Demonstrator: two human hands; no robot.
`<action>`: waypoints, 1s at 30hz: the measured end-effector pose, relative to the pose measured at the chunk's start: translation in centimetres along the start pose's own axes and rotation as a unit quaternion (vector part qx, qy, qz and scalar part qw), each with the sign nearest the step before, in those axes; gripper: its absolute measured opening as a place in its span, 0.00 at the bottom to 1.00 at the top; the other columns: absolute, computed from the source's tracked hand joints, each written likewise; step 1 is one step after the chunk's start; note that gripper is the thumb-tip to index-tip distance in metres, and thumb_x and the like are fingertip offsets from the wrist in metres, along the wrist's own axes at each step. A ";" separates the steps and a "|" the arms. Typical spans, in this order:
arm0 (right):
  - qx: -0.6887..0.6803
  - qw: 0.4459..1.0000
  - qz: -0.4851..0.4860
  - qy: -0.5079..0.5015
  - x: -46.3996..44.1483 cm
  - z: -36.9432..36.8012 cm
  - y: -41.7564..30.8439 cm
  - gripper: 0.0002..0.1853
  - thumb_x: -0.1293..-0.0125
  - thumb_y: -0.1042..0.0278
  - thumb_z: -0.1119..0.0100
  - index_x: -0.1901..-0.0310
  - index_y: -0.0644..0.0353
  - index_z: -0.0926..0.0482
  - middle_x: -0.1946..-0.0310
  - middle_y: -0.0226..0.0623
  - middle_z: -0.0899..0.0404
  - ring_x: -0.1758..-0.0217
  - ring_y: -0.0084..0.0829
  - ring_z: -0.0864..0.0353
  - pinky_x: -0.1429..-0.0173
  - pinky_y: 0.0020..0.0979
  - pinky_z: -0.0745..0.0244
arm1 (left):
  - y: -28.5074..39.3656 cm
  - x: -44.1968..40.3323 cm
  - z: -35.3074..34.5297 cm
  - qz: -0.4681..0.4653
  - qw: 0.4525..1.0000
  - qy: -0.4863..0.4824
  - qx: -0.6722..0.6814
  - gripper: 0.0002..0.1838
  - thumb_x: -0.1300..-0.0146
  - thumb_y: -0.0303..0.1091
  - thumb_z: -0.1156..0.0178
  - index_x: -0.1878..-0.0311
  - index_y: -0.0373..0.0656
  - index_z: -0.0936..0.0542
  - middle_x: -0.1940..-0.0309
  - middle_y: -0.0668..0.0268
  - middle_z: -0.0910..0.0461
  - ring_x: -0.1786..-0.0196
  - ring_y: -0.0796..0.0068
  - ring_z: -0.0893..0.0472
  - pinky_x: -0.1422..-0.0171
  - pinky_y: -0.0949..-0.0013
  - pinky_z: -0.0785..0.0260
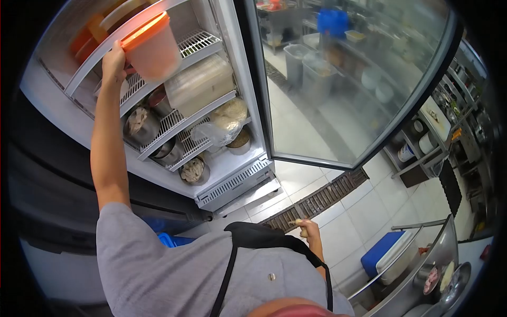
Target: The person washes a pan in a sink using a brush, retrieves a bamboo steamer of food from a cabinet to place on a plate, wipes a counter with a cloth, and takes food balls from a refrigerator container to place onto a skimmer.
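Observation:
My left hand [113, 64] is raised to an upper shelf of the open fridge. Its fingers are closed on the left edge of a translucent plastic container [154, 55] with an orange lid. The container is tilted and stands out at the shelf's front. Low on the right, my right hand [310, 230] is closed around a pale yellowish, knobby piece [302, 226] that looks like ginger root. Below the orange-lidded container, a large translucent box [200, 83] sits on a wire shelf.
The glass fridge door [348, 90] stands wide open to the right. Metal pots [141, 126] and a plastic-wrapped bundle [229, 115] fill lower shelves. A drain grate [322, 199] crosses the tiled floor. A blue-and-white cooler [388, 253] stands near a steel counter at lower right.

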State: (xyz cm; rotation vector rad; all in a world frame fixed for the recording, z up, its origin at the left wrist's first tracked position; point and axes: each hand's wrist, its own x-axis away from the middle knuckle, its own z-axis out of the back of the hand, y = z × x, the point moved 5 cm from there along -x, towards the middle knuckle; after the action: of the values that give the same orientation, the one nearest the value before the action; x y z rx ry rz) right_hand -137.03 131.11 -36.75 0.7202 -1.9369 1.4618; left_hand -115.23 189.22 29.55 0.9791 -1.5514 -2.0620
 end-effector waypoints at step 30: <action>-0.190 0.959 0.172 0.117 7.5 49.6 -22.9 0.16 0.49 0.71 0.31 0.56 0.60 0.18 0.70 0.30 0.21 0.73 0.21 0.25 0.78 0.24 0.31 | -7.7 56.3 -78.7 -0.451 0.335 -0.437 -0.703 0.31 0.38 0.65 0.49 0.50 0.48 0.15 0.50 0.63 0.18 0.42 0.63 0.23 0.43 0.56 0.38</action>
State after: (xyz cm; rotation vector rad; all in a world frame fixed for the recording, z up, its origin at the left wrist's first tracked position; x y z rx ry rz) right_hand -132.35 76.98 -27.03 0.0336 -2.1347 1.2385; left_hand -96.29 101.01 -6.36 -0.3359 1.5432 -3.3183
